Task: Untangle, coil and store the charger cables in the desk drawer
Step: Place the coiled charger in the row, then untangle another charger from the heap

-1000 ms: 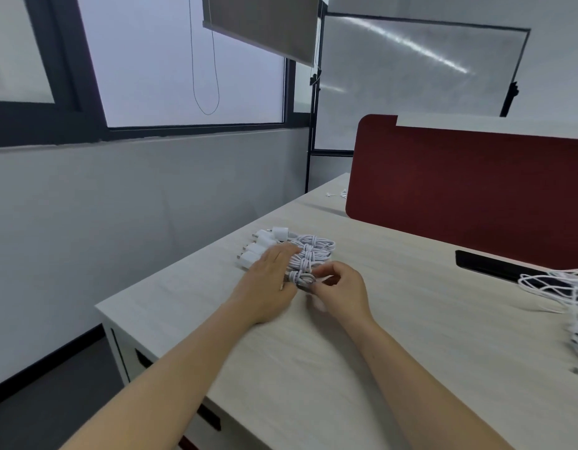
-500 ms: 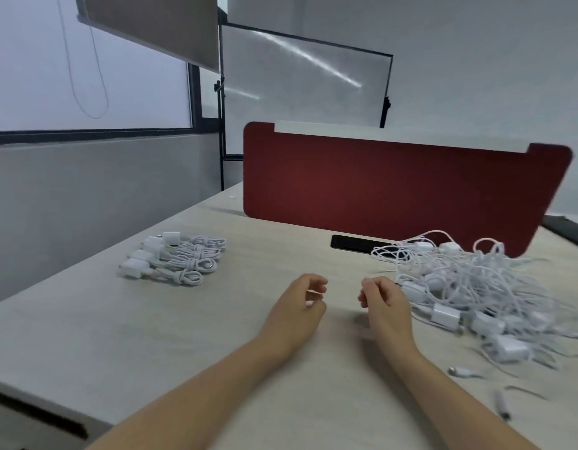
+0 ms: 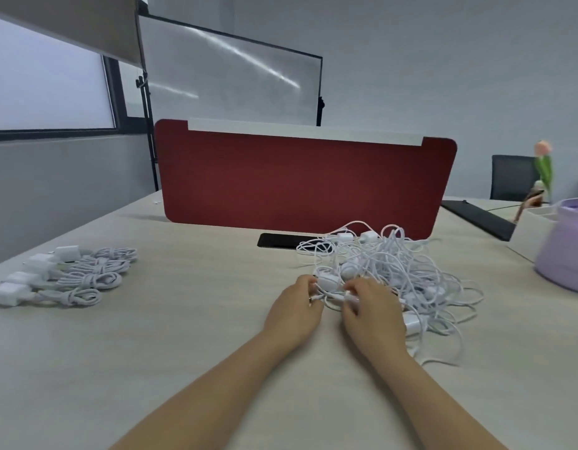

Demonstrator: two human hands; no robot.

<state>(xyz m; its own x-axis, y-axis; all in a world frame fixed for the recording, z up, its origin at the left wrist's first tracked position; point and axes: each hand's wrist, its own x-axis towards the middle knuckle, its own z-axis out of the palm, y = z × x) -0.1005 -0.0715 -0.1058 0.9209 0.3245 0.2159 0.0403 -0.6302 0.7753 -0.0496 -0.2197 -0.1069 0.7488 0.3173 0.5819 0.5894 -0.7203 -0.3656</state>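
Pale desk [image 3: 183,336], red divider [image 3: 297,183]

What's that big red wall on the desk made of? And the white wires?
The red divider looks like matte fabric or felt: flat colour, no shine. The tangled white cables seem coated in smooth plastic or rubber: they bend in loose loops.

Head view: being pointed forward and down from head height.
Nearness: desk [image 3: 183,336] being framed close, red divider [image 3: 297,183] behind.
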